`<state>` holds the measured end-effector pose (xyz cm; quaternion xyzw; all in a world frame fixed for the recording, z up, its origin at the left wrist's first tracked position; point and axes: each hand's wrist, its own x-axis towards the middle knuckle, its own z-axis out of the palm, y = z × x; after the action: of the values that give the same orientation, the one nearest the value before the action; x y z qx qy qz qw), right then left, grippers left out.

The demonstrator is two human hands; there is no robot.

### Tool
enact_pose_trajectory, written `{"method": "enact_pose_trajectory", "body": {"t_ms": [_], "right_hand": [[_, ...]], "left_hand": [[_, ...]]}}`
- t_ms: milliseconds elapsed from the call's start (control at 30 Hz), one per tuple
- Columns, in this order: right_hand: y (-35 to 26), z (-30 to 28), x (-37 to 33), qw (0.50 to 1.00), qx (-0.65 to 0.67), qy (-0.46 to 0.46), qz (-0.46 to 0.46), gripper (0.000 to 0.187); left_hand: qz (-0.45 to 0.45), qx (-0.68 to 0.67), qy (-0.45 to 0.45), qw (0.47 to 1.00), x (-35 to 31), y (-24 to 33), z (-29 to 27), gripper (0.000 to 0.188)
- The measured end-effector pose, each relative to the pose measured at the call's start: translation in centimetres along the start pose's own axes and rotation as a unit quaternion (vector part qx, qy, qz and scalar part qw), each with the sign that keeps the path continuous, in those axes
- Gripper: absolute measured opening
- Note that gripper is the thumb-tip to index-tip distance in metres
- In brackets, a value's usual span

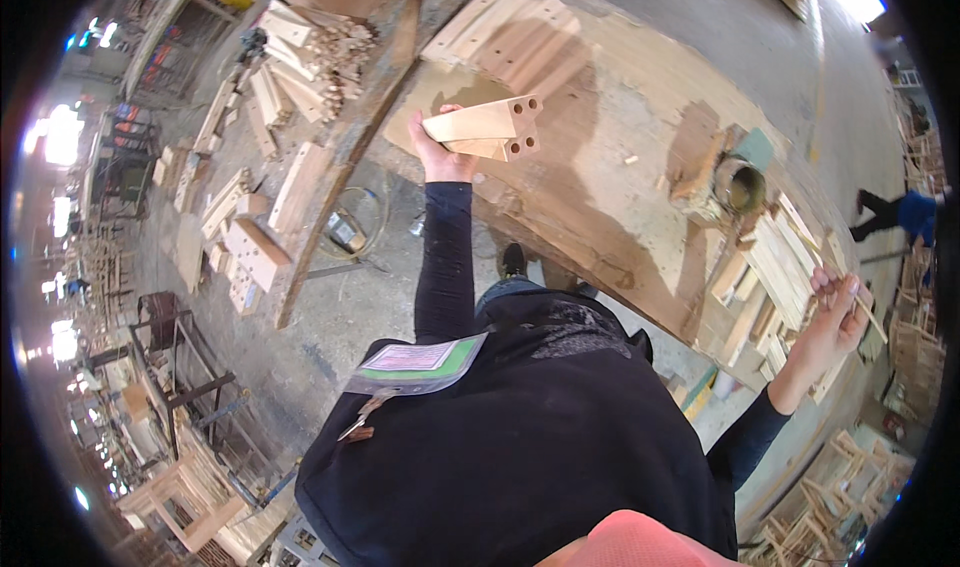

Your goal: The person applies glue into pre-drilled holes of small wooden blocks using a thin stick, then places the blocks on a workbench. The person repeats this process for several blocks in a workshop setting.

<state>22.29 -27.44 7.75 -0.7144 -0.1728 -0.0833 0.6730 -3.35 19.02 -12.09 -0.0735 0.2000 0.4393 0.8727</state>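
The left hand is closed on two stacked wood blocks, held above the workbench; their long axis runs across the picture, the drilled ends pointing right, away from the hand at their left end. The right hand is well apart at the bench's right edge, fingers pinched on a thin stick beside a pile of slats.

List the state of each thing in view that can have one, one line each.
Left hand: raised, shut on two pale wooden blocks.
Two pale wooden blocks with drilled end holes: stacked, held above the workbench.
Right hand: raised, pinching a thin wooden stick.
Thin wooden stick: held, tilted.
Round glue-stained can: open, upright on the plywood workbench.
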Motion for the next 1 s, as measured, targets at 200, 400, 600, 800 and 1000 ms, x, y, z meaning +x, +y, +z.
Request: {"method": "enact_pose_trajectory", "body": {"t_ms": [200,400,600,800,1000], "right_hand": [[1.8,1.1,-1.5,0.999,0.02,0.033,0.026,0.023],[1.7,2.4,-2.1,0.999,0.008,0.041,0.033,0.026],[2.6,1.1,-3.2,0.995,-0.003,0.081,0.051,0.029],[2.4,-2.0,-5.2,0.994,-0.018,0.104,0.019,0.027],[2.4,-1.7,-7.4,0.986,-0.041,0.148,0.059,0.031]], "left_hand": [[0.102,0.063,0.045,0.992,-0.5,2.4,1.0,0.044],[0.036,-0.021,-0.033,0.999,0.0,4.0,1.0,0.045],[0.008,0.178,-0.002,0.984,3.3,1.0,2.0,0.035],[0.045,0.569,-0.129,0.811,14.1,-4.3,4.8,0.044],[0.275,0.906,-0.153,0.284,24.0,-11.1,5.8,0.084]]}}
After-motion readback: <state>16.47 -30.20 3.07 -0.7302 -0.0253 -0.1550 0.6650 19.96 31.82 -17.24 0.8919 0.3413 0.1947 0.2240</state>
